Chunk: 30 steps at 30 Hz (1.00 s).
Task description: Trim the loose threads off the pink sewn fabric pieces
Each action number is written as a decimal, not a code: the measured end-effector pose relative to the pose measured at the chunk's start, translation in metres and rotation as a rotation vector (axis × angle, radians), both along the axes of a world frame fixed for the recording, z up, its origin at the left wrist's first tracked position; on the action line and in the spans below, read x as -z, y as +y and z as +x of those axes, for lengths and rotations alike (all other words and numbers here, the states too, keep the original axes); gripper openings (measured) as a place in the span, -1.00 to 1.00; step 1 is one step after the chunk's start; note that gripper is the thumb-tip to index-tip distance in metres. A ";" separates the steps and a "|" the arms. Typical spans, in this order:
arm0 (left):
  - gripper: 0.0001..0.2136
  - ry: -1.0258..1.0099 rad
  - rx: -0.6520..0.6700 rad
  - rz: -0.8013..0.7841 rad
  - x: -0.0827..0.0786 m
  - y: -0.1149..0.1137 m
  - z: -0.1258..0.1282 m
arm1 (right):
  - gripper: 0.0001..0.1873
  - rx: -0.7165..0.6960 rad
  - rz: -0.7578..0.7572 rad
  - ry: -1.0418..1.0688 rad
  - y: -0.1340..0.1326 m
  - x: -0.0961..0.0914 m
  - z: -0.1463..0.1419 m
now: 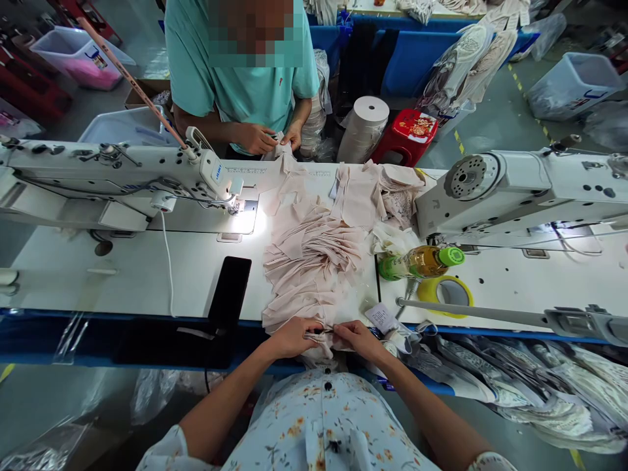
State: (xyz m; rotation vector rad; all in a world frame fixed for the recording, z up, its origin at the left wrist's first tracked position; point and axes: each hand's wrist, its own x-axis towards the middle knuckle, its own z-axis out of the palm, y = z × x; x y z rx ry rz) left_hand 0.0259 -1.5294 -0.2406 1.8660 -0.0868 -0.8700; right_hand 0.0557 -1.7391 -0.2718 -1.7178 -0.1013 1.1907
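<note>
At the near edge of the white table, my left hand [296,337] and my right hand [360,339] both pinch a pale pink fabric piece [321,353], which hangs down toward my lap. Its held edge is partly hidden by my fingers. Just beyond my hands lies a long pile of pale pink fabric pieces [314,245], layered and folded across the table. Left of the pile rests a black phone [229,288]. A white paper tag [381,318] lies close to my right hand.
Sewing machines stand left [171,173] and right [534,190]. A green-capped bottle [422,262] lies by a yellow tape roll [467,294]. Across the table a person in a teal shirt [245,98] handles pink fabric. White garment pieces [540,386] hang at the right front edge.
</note>
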 end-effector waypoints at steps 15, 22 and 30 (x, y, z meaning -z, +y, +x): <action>-0.81 -0.335 0.123 0.183 -0.017 0.002 -0.007 | -0.78 0.161 -0.248 -0.323 0.020 0.025 -0.022; -0.79 -0.434 -0.029 0.359 0.012 -0.011 0.002 | -0.76 0.161 -0.113 -0.243 0.010 0.034 -0.030; -0.77 -0.318 -0.106 0.282 0.018 -0.017 0.000 | -0.52 0.206 -0.085 -0.306 0.000 0.009 -0.013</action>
